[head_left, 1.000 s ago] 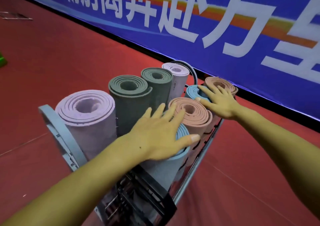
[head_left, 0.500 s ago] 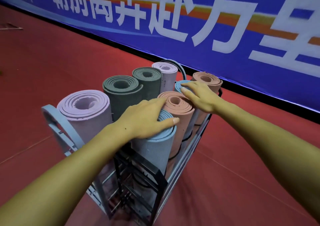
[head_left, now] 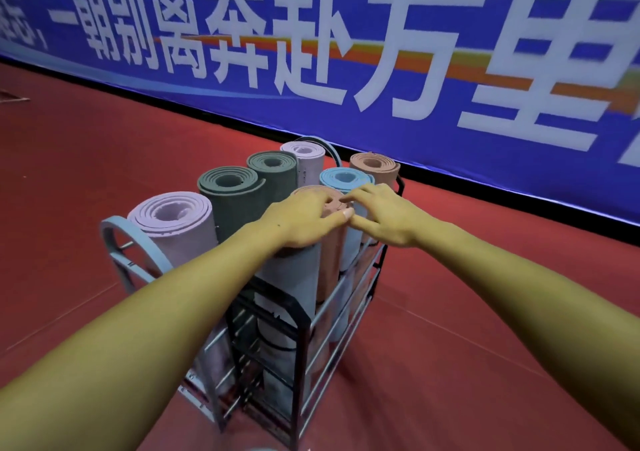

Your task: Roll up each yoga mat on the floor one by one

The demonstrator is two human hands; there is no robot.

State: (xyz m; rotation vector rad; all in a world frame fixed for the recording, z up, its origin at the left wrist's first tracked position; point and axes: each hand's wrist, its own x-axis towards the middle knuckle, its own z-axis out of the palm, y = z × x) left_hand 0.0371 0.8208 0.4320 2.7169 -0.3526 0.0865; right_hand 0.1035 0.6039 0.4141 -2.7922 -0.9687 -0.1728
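Several rolled yoga mats stand upright in a metal rack (head_left: pixel 306 329). My left hand (head_left: pixel 301 220) lies flat over the top of the nearest grey-blue mat (head_left: pixel 291 277), and its fingers reach onto the top of a salmon mat (head_left: pixel 330 260). My right hand (head_left: pixel 384 215) touches that salmon mat's top from the right, fingers loosely bent, and its thumb tip meets my left thumb. Just behind it stands a light blue mat (head_left: pixel 343 175). Neither hand wraps round a mat.
Also in the rack are a lilac mat (head_left: pixel 173 215), two green mats (head_left: pixel 228 184), a far lilac mat (head_left: pixel 304 149) and a far salmon mat (head_left: pixel 372 163). Red floor (head_left: pixel 485 312) surrounds the rack. A blue banner (head_left: pixel 346 70) closes off the back.
My left hand slid forward from the grey-blue mat's top onto the salmon mat. My right hand came back from the light blue mat to meet it. The view pulled back.
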